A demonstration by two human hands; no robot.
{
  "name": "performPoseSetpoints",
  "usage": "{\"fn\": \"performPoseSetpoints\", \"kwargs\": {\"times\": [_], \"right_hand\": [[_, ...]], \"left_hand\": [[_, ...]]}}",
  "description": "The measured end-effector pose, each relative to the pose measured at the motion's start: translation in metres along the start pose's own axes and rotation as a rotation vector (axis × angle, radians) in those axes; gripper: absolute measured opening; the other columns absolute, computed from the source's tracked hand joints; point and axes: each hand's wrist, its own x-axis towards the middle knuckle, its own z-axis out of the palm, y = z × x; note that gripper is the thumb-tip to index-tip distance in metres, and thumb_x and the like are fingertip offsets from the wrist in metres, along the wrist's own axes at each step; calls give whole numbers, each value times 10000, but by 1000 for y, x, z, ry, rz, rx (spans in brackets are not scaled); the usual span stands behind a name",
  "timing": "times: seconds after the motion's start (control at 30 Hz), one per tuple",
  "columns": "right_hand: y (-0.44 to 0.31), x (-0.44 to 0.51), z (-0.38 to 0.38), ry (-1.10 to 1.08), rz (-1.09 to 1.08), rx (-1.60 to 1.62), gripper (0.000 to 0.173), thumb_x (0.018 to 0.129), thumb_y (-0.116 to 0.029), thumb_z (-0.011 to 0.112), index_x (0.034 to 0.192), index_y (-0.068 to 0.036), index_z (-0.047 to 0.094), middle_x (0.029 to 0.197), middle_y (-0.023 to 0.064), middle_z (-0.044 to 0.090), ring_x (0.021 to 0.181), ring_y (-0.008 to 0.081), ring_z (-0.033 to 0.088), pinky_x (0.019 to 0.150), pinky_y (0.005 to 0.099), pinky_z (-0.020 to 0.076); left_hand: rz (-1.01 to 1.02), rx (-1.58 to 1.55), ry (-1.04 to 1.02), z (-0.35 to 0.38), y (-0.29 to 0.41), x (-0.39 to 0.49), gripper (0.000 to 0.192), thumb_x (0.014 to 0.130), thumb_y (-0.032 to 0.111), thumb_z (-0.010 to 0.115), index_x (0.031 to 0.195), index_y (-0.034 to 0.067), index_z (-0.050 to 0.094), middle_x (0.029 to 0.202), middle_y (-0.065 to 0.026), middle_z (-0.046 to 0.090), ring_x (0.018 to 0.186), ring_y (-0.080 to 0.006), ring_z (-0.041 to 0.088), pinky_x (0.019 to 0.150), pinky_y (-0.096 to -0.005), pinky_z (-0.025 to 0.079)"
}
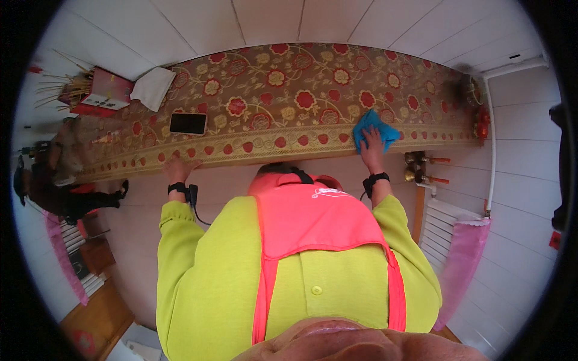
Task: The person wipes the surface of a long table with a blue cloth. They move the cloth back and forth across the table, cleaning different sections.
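A long table covered with a floral, red-and-gold patterned cloth (280,117) stretches across in front of me. My right hand (374,146) presses on a crumpled blue cleaning cloth (377,126) near the table's front edge, with the fingers spread over it. Farther left, my left hand (178,169) rests at the same front edge on the gold border, with nothing in it. A dark-screened smartphone (188,123) lies on the table just beyond my left hand.
A red box (108,88) holding many thin sticks and a white sheet (153,88) stand at the table's left. Another person (54,194) in dark clothes is at the left end. Red-handled brass objects (417,167), a white radiator (442,221) and a pipe (492,149) are at right.
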Motion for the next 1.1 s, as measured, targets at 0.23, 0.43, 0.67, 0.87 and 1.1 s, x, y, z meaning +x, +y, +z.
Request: {"fn": "performPoseSetpoints", "kwargs": {"times": [0.23,0.43,0.67,0.87,1.1], "right_hand": [[-15,0,6,10,61,-151,505,952,-320,555,1447,-247,486,1595,43,301,1466,288,254,1136,661,169],[-24,0,-1,-38,66,-161,567,941,-386,573,1473,-241,442,1615,46,250,1469,299,241,1123,667,185],[-33,10,-9,-4,119,-83,527,846,-195,616,1370,-169,565,1454,116,494,1333,340,436,1046,576,334],[-93,25,-13,-316,168,777,555,815,-38,544,1368,-84,548,1272,139,636,1121,297,622,923,388,498],[-138,45,-26,-265,213,1343,537,878,-63,575,1403,6,485,1292,146,605,1097,216,618,883,309,516]], "left_hand": [[30,36,-119,6,-7,17,1203,558,715,807,1392,-66,432,1363,-250,550,1252,-366,550,1023,-466,442],[94,-19,-96,29,-21,34,1307,547,746,796,1427,-114,357,1434,-286,460,1332,-390,461,1112,-477,352],[11,-16,-180,38,-22,40,1356,591,800,731,1488,-98,256,1526,-276,336,1419,-410,328,1189,-467,214],[37,-68,-155,24,-17,23,1351,602,781,738,1504,-82,219,1533,-271,324,1418,-424,318,1190,-466,217],[39,11,-136,9,-5,12,1286,621,787,715,1430,-141,341,1453,-305,424,1387,-386,389,1190,-472,210]]}}
